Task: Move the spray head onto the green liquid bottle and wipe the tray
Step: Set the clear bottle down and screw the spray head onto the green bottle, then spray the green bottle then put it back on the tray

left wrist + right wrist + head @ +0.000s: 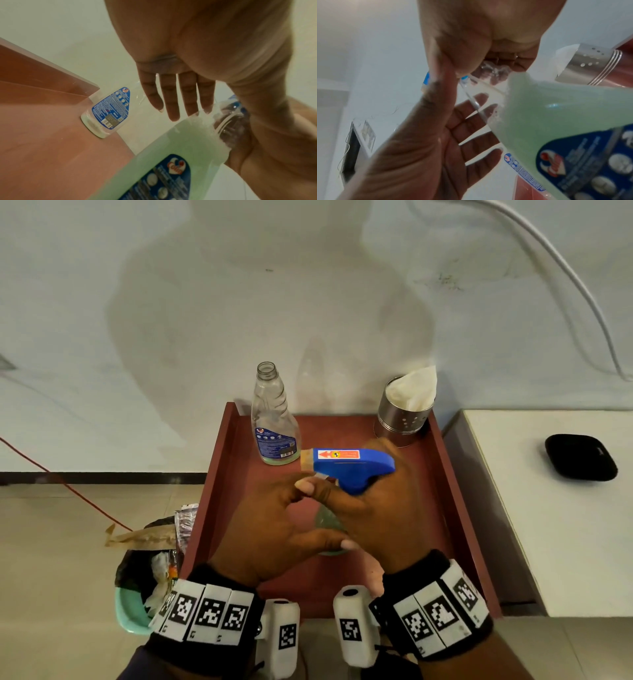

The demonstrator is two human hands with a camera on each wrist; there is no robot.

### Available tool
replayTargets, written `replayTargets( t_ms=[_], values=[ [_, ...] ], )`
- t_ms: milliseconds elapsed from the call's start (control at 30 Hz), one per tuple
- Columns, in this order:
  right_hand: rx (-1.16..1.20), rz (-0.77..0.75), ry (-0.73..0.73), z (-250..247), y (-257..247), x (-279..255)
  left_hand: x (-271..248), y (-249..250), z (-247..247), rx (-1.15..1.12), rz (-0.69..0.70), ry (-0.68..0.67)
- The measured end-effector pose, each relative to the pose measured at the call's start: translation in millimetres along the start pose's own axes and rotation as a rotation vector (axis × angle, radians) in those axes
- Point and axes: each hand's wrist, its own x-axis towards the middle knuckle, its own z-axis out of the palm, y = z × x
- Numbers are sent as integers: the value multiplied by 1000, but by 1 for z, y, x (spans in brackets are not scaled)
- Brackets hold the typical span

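Now the right hand [373, 508] grips the collar of the blue spray head [352, 465] atop the green liquid bottle [180, 146] — upright on the tray [442, 470]; beside it, the left hand [274, 529] hovers, fingers spread — nearer the bottle's body.

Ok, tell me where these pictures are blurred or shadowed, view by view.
Head view: the person's broad shadow falls on the wall, and the right hand is motion-smeared by the blue spray head. Left wrist view: the green liquid bottle is soft, close to the lens. Right wrist view: its label is blurred, edges bent by the wide lens.
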Motion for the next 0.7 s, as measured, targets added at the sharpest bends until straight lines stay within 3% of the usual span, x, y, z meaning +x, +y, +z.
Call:
replayTargets(
  t_ms=[67, 133, 233, 333, 533, 700],
  values=[
    [18, -3, -39, 0, 3, 0, -2, -3, 1, 19, 24, 46],
    [180, -18, -140, -1, 5, -2, -3, -10, 1, 30, 5, 49],
    [386, -84, -269, -6, 9, -6, -2, -14, 4, -61, -14, -51],
    [490, -40, -314, -9, 14, -7, -2, -15, 7, -95, -23, -112],
    [526, 106, -244, -2, 13, -6, -3, -24, 6, 156, -83, -94],
    [471, 238, -165, 1, 5, -5, -10, -28, -8, 403, -300, -68]
  ],
)
